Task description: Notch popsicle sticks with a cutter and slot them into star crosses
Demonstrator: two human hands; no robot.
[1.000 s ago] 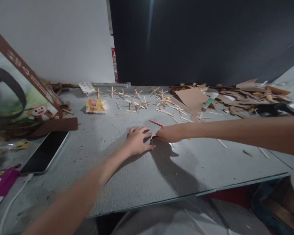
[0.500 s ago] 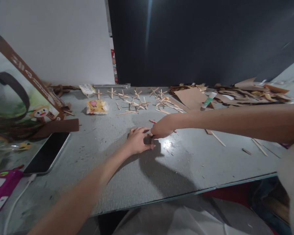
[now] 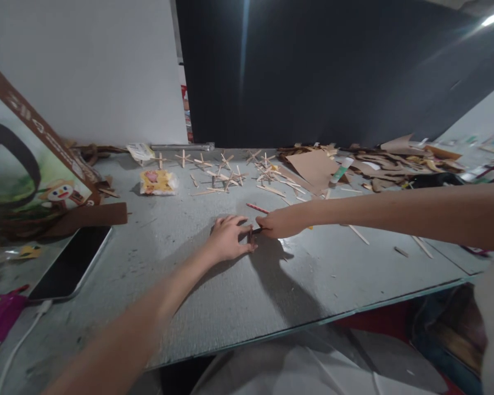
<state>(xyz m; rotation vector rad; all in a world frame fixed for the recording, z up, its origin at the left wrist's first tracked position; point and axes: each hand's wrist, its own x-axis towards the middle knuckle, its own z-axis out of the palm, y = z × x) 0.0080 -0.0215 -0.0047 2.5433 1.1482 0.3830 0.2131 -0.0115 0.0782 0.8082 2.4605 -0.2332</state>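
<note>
My left hand [image 3: 227, 238] lies on the grey table [image 3: 230, 296] with its fingers spread flat, pressing down near a small dark piece [image 3: 251, 235]. My right hand [image 3: 280, 223] comes in from the right, its fingers pinched together on that small dark piece, right next to the left hand's fingertips. What exactly the piece is I cannot make out. A red pencil [image 3: 257, 208] lies just behind both hands.
Several crossed wooden sticks [image 3: 226, 176] are scattered at the back. Cardboard scraps [image 3: 313, 167] and a glue tube [image 3: 341, 170] lie at back right. A phone [image 3: 69, 263] and a printed bag [image 3: 28, 164] are at left, a small yellow packet [image 3: 156, 182] behind.
The right hand moved slightly up toward the pencil, then came back beside the left fingertips. The left hand stayed flat in place. The view shifted a little.
</note>
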